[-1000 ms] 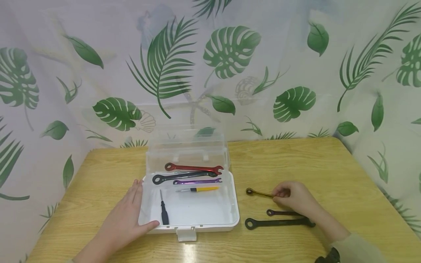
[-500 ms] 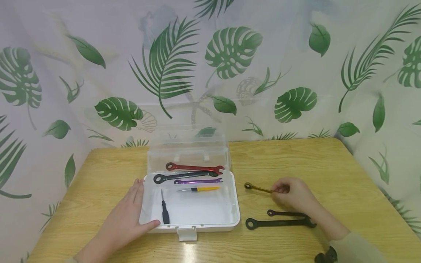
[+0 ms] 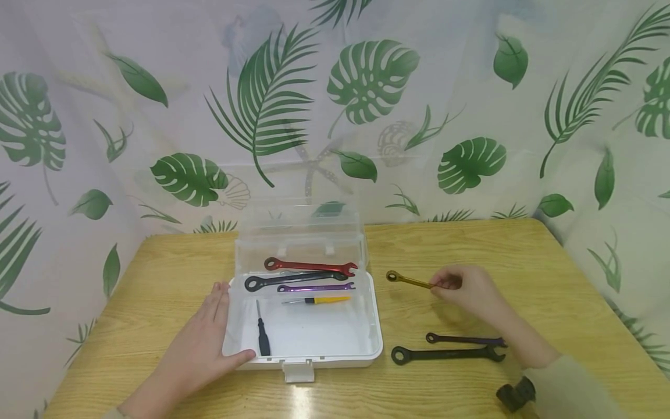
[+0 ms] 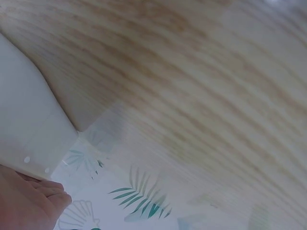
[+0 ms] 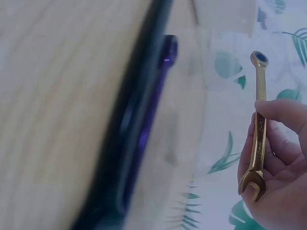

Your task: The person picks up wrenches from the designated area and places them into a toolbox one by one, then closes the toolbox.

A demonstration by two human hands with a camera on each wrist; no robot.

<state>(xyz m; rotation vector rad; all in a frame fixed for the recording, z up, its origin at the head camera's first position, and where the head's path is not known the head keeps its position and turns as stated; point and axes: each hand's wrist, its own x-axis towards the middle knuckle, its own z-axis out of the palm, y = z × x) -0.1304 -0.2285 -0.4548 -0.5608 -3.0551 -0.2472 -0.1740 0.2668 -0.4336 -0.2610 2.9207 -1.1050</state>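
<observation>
In the head view my right hand (image 3: 473,294) pinches a gold combination wrench (image 3: 410,281) by its open end, above the table to the right of the box. The right wrist view shows the wrench (image 5: 260,88) between thumb and fingers, ring end pointing away. My left hand (image 3: 196,334) rests with straight fingers along the left side of a white toolbox (image 3: 324,337), its thumb on the front rim. Inside the box lie a yellow-handled screwdriver (image 3: 327,300), a black screwdriver (image 3: 263,337), and purple (image 3: 316,287), black (image 3: 293,281) and red (image 3: 309,266) wrenches.
A large black wrench (image 3: 445,354) and a small dark purple wrench (image 3: 463,339) lie on the wooden table (image 3: 445,396) below my right forearm. The clear lid (image 3: 298,233) stands raised behind the box. A leaf-patterned cloth (image 3: 408,192) hangs behind the table.
My right hand has lifted the gold wrench up and away from the other two, slightly toward the back of the table. The left hand keeps its place on the box.
</observation>
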